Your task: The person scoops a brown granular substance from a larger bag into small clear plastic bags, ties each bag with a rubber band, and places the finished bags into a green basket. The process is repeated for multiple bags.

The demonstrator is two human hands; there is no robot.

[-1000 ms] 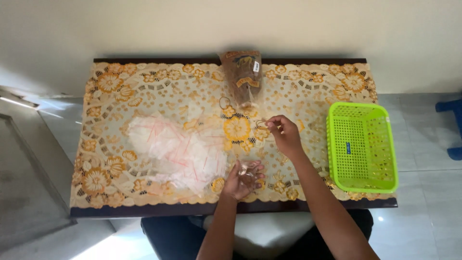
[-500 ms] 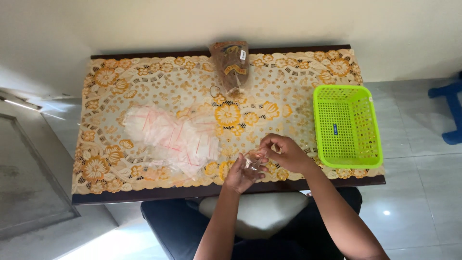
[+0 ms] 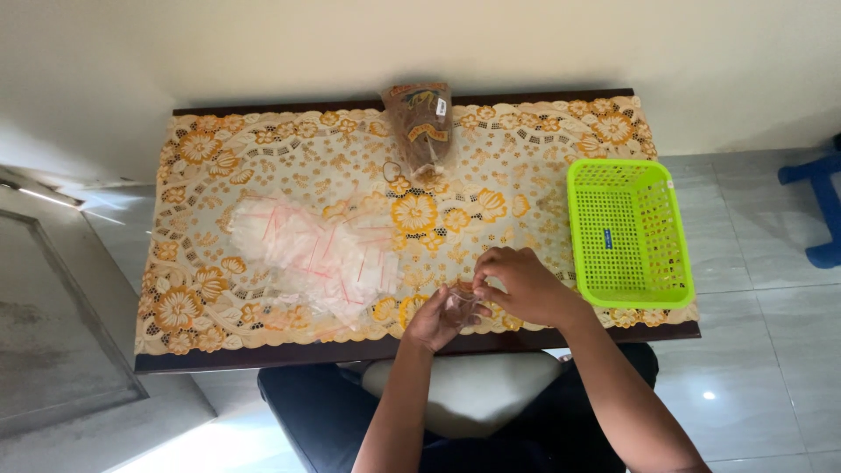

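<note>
At the table's near edge my left hand [image 3: 435,321] holds a small clear plastic bag [image 3: 459,307]. My right hand [image 3: 519,282] meets it from the right, fingertips pinching at the bag's top. What is inside the little bag is too small to tell. A pile of clear bags with red strips [image 3: 320,252] lies just left of my hands. A larger clear bag of brown pieces [image 3: 420,127] lies at the far edge, its open end toward me.
A lime green plastic basket [image 3: 627,232] sits at the table's right end, with nothing visible in it. The table wears an orange-flowered lace cloth [image 3: 219,201]. A blue stool [image 3: 821,206] stands on the tiled floor at far right.
My right hand has come back from the middle of the table to join my left hand at the near edge, and now pinches the small bag.
</note>
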